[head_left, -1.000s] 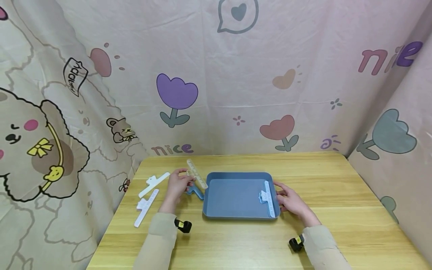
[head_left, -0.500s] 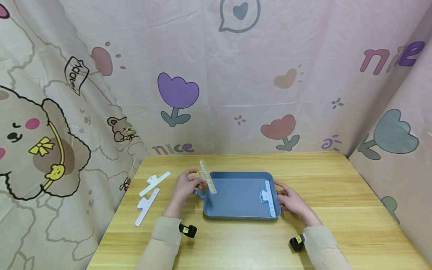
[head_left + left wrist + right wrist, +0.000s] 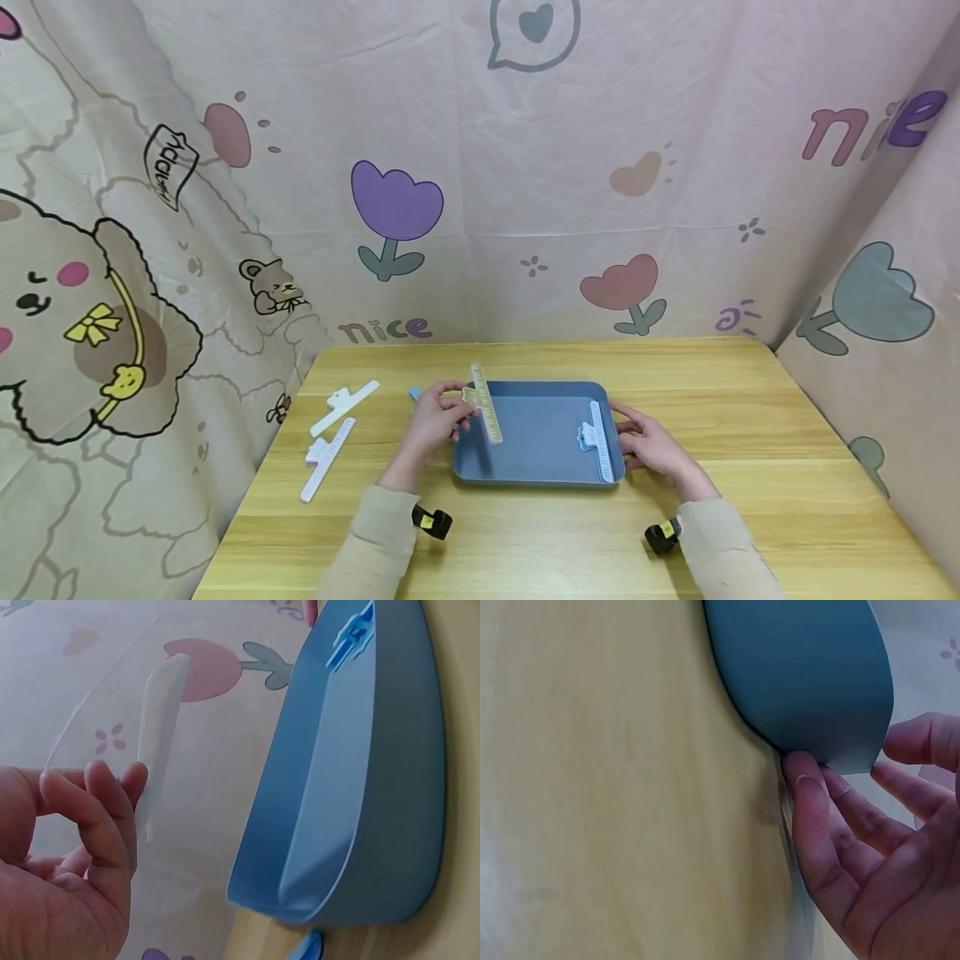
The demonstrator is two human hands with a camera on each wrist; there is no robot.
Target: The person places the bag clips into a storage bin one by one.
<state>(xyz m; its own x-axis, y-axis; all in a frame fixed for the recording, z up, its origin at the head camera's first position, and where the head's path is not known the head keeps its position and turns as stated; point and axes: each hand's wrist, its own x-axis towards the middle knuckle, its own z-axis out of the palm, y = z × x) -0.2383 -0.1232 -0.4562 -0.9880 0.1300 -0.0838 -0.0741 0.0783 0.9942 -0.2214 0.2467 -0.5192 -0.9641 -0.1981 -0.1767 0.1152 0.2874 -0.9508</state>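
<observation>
My left hand (image 3: 433, 421) pinches a clear, yellowish ruler clip (image 3: 486, 404) by its clip part, above the left side of a blue-grey tray (image 3: 540, 482). In the left wrist view that clip (image 3: 161, 727) looks pale and see-through, apart from the tray's wall (image 3: 397, 787). My right hand (image 3: 656, 450) holds the tray's right wall from outside. In the right wrist view its fingertips (image 3: 802, 765) touch the tray's outer wall (image 3: 810, 682). Inside the tray, along its right wall, lies a white and blue ruler clip (image 3: 597, 442).
Two white ruler clips, an upper one (image 3: 343, 408) and a lower one (image 3: 327, 460), lie on the wooden table (image 3: 555, 542) left of the tray. A blue clip (image 3: 415, 392) is mostly hidden behind my left hand. A printed curtain (image 3: 480, 192) hangs behind the table.
My left hand has moved right with the clear ruler clip, from left of the tray to above its left side. My right hand stays at the tray's right wall.
</observation>
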